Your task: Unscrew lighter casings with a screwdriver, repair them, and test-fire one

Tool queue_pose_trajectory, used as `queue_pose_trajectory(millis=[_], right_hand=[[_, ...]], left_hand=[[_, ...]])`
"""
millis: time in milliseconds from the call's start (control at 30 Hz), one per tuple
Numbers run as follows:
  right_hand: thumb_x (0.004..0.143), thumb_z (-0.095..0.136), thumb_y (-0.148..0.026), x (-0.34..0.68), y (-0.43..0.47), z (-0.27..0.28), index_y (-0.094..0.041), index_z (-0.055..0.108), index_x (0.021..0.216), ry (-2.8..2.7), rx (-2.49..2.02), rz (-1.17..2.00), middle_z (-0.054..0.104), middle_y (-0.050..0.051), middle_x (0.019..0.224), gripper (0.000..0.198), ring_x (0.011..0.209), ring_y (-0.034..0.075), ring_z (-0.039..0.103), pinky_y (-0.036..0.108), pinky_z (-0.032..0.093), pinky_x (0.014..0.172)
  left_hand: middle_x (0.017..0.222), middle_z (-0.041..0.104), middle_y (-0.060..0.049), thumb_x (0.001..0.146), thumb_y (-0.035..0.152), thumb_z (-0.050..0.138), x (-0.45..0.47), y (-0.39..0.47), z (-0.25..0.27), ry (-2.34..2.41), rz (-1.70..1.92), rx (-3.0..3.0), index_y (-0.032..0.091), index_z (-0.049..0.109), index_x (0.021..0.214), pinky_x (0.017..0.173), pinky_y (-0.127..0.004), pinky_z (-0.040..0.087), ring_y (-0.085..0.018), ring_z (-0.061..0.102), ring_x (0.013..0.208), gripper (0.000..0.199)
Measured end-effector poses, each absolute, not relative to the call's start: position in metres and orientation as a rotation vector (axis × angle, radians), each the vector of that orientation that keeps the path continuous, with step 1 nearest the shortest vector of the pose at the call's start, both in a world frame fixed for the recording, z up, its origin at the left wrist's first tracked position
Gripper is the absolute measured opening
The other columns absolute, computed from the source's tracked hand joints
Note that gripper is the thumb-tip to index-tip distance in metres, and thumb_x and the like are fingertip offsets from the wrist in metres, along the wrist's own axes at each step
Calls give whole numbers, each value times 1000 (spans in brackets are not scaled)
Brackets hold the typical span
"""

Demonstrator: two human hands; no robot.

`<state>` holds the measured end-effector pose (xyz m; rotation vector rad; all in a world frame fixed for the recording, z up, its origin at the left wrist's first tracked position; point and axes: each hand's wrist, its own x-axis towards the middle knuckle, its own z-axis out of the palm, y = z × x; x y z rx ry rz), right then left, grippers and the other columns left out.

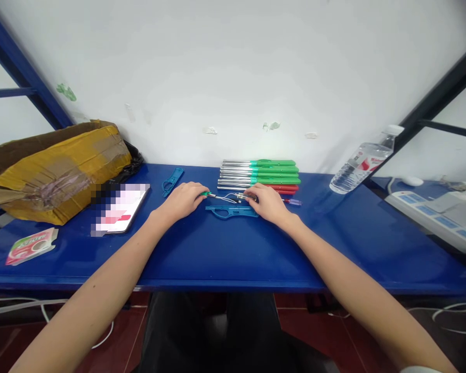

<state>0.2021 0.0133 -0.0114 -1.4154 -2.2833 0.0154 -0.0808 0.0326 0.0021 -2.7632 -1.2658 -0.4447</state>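
My left hand (183,200) is closed in a pinch on a small green-ended metal piece (206,194). Thin wires (228,198) run from it towards my right hand (270,203). Those fingers are closed on a small metal part (241,196), whose exact kind is too small to make out. Just below both hands lies a blue plastic handle shell (230,212) with a finger loop, its right end close to my right hand. Another blue handle shell (173,181) rests beyond my left hand. Behind my right hand, long-necked lighters with green handles (277,170) and red handles (281,189) lie side by side.
A purplish clear-handled tool (294,201) lies right of my right hand. On the left are a phone (122,210), a torn pink packet (31,245) and a taped cardboard box (66,171). A water bottle (363,165) and a white power strip (431,213) stand right. The white wall bounds the blue table (233,259).
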Motion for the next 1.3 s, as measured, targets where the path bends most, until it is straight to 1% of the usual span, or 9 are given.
queue_pose_trajectory(millis=[200,367,500,633,733,867,1067,1300], right_hand=[[92,55,-22,209,15,-9,-18,67,102,-2217,-1310,-20,68,9,102,16,92,24,62,35,46,81],[93,51,-22,220,10,2,-18,65,102,-2294,-1151,38,66,10,101,17,92,24,61,36,47,80],[94,50,-22,223,6,7,-19,64,103,-2358,-1078,78,66,10,101,17,94,24,61,37,48,82],[95,47,-22,222,4,9,-18,65,103,-2353,-1070,130,68,10,102,20,97,25,62,39,49,85],[97,44,-23,220,2,9,-17,66,104,-2347,-1072,194,69,11,103,24,96,24,63,38,49,86],[98,42,-22,217,-1,9,-15,67,102,-2373,-1097,270,70,11,99,26,91,23,65,37,50,82],[96,42,-16,214,-2,4,-16,66,109,-2401,-1088,323,71,9,107,27,96,22,66,36,50,86],[97,38,-16,213,2,-5,-18,66,106,-2459,-1088,302,70,9,104,29,96,22,63,38,49,87]], left_hand=[[114,68,-10,95,25,42,-76,26,7,-1269,-579,-2799,15,66,117,85,-38,50,-26,64,99,34],[106,69,-7,92,23,49,-71,20,10,-1149,-715,-2863,18,66,123,81,-33,50,-20,64,89,35],[105,69,-5,90,20,50,-71,17,12,-1070,-790,-2930,21,68,119,78,-29,50,-16,64,83,34],[106,69,-6,90,22,50,-71,15,15,-1025,-854,-2973,21,70,116,79,-29,50,-16,64,86,32],[106,69,-5,90,22,51,-71,14,14,-978,-792,-3019,22,71,114,81,-30,51,-17,65,87,31],[103,71,-3,85,19,54,-69,12,13,-953,-623,-3034,23,73,109,82,-32,50,-17,66,85,30],[103,70,-5,85,18,54,-65,9,14,-971,-539,-2995,22,74,108,85,-33,50,-20,64,92,31],[105,69,-5,84,17,52,-65,10,11,-1003,-467,-2998,23,74,107,85,-34,50,-20,65,92,33]])
